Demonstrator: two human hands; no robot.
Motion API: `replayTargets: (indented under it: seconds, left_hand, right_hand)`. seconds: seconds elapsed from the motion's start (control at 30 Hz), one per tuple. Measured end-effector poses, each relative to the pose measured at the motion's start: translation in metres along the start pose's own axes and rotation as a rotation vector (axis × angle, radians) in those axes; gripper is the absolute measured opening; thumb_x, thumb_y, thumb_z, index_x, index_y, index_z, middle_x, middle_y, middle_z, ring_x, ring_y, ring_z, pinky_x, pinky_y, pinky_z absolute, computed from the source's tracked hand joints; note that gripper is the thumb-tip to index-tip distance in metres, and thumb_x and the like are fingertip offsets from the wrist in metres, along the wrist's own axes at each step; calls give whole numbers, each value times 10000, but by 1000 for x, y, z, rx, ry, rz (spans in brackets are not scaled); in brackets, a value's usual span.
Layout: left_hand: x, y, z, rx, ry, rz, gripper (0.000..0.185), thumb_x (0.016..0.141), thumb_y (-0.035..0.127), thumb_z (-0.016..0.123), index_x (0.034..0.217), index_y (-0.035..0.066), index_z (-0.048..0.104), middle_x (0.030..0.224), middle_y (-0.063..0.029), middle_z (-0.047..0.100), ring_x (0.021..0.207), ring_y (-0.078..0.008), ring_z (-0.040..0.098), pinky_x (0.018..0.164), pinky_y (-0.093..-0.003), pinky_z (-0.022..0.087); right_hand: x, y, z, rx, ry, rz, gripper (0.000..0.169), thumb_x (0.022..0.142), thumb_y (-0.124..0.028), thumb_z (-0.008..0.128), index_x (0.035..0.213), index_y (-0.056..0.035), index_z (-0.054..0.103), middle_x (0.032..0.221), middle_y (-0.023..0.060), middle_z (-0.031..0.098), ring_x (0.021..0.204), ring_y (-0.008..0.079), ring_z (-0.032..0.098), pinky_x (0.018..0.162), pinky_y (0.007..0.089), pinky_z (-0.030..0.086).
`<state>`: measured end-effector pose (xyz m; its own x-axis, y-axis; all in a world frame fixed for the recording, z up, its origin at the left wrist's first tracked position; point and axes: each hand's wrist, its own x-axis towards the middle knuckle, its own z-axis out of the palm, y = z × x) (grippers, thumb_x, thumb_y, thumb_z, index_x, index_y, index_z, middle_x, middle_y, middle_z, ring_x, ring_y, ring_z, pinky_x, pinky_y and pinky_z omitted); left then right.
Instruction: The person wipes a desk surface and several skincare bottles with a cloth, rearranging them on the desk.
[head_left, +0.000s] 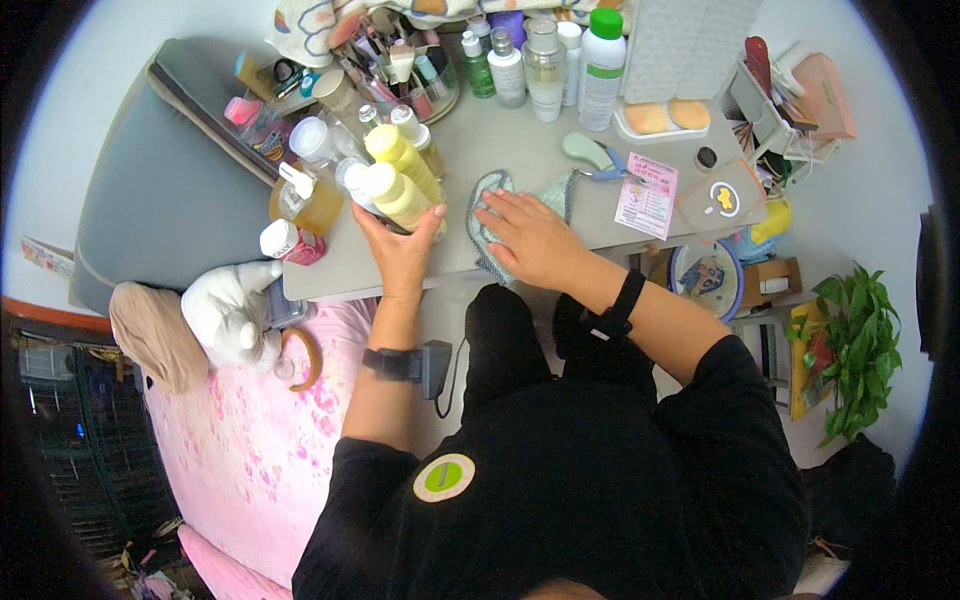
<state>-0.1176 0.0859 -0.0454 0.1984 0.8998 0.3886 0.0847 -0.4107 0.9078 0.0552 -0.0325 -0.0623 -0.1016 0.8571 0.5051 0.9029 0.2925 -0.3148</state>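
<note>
My left hand (400, 251) is around the lower part of a pale yellow bottle (396, 193) near the desk's front edge. Its thumb lies along the bottle's right side and its fingers go behind a white bottle (358, 187) on the left. Whether both are gripped is hard to tell. Just behind stands a second yellow bottle (405, 157). My right hand (534, 238) lies flat, fingers extended, on a pale green cloth (484, 196) with a grey edge. Part of the cloth is hidden beneath the palm.
Bottles, among them a green-capped one (602, 75), line the back of the desk (480, 135). A turning organizer (435, 109) holds cosmetics. Pliers (611, 166), a pink printed card (649, 196) and a sponge tray (664, 131) lie rightward. A pump bottle (300, 199) and a pink jar (296, 244) stand left.
</note>
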Motion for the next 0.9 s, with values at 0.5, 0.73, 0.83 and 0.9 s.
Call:
replayTargets:
  seconds: [0.5, 0.73, 0.83, 0.9]
  left_hand:
    - [25, 15, 68, -4, -159, -30, 1120, 604, 201, 859, 1405, 0, 103, 1323, -200, 381, 1196, -286, 431, 995, -378, 365]
    - [41, 10, 107, -42, -210, 9, 1172, 572, 264, 871, 1408, -5, 94, 1346, -218, 361, 1226, -306, 404, 1023, -387, 337]
    - [46, 8, 121, -54, -228, 53, 1203, 570, 271, 871, 1414, -20, 65, 1383, -248, 299, 1275, -339, 343, 1052, -408, 301]
    - [48, 7, 128, 10, -225, 61, 1230, 566, 280, 872, 1418, -34, 41, 1404, -275, 249, 1305, -373, 289, 1074, -428, 266]
  right_hand:
    - [-29, -1, -33, -73, 22, 23, 444, 787, -200, 627, 1186, -30, 533, 1258, 171, 505, 1179, 323, 478, 1002, 428, 371]
    - [-29, 0, -34, -57, 48, 28, 445, 778, -199, 636, 1173, -21, 534, 1246, 180, 511, 1164, 329, 488, 998, 437, 377]
    - [-30, 0, -32, -37, 58, 32, 443, 777, -197, 635, 1170, -18, 537, 1240, 181, 514, 1164, 327, 487, 999, 435, 379]
    - [-30, 0, -32, -13, 48, 48, 459, 766, -175, 640, 1188, -31, 531, 1255, 184, 506, 1167, 341, 487, 997, 448, 381]
